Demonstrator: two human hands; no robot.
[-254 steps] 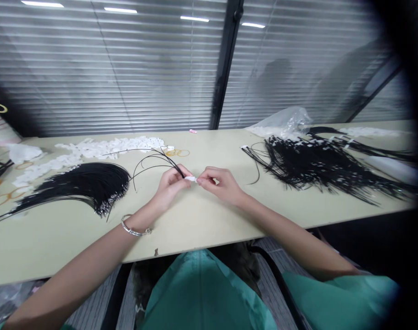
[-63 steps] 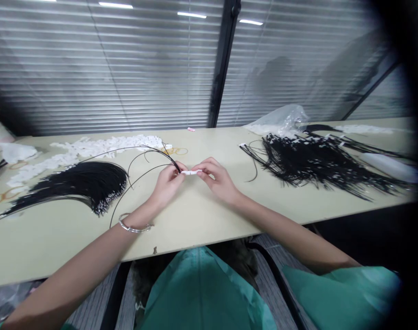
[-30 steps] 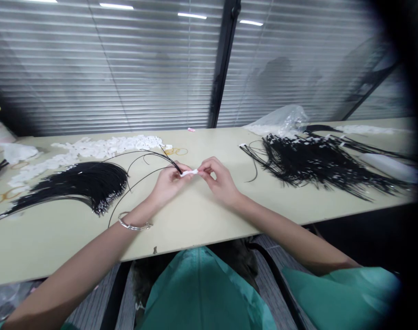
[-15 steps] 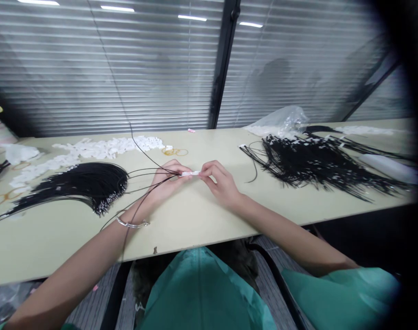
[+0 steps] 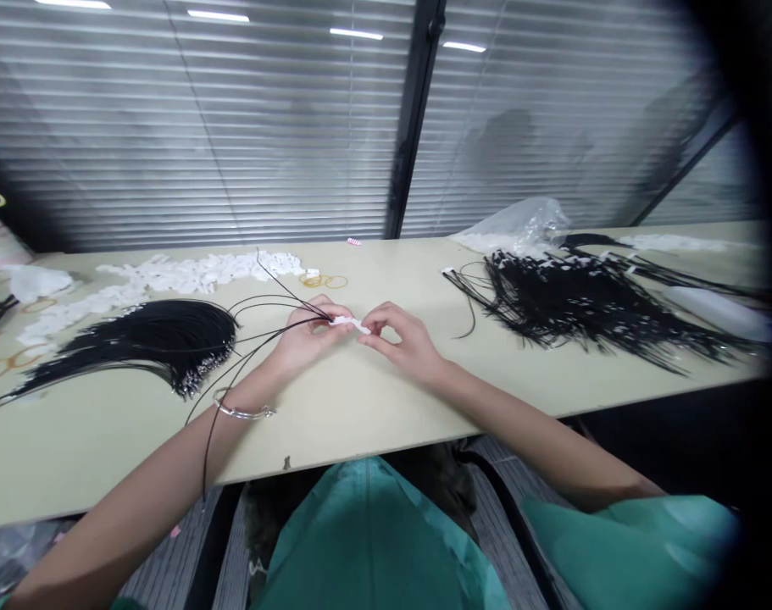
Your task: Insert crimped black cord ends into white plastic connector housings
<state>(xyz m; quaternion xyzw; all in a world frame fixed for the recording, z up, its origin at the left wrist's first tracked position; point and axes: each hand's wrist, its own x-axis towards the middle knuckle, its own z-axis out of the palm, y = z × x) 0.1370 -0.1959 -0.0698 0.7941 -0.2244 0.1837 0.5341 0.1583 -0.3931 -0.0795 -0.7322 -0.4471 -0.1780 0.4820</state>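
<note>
Over the middle of the table, my left hand [image 5: 308, 337] pinches small white pieces [image 5: 342, 320] from which several black cords [image 5: 268, 329] fan out to the left, across my wrist. Thumb and fingertips of my right hand [image 5: 403, 341] close on the right end of a white piece [image 5: 360, 326], which tilts down to the right. The fingertips of both hands are a short gap apart. A dense bundle of black cords with metal ends [image 5: 163, 339] lies left of my hands. Exactly how the white pieces join is too small to tell.
White pieces [image 5: 201, 273] are spread at the back left, near yellow rubber bands [image 5: 325, 280]. On the right lie a big pile of black cords [image 5: 551, 296], a clear plastic bag [image 5: 525, 224] and a white rounded object [image 5: 719, 312]. Blinds stand behind the table [image 5: 373, 415].
The white piece at my right fingertips has tilted from nearly level to sloping down right. My right hand has shifted slightly left, and the cords hanging from my left hand have swung.
</note>
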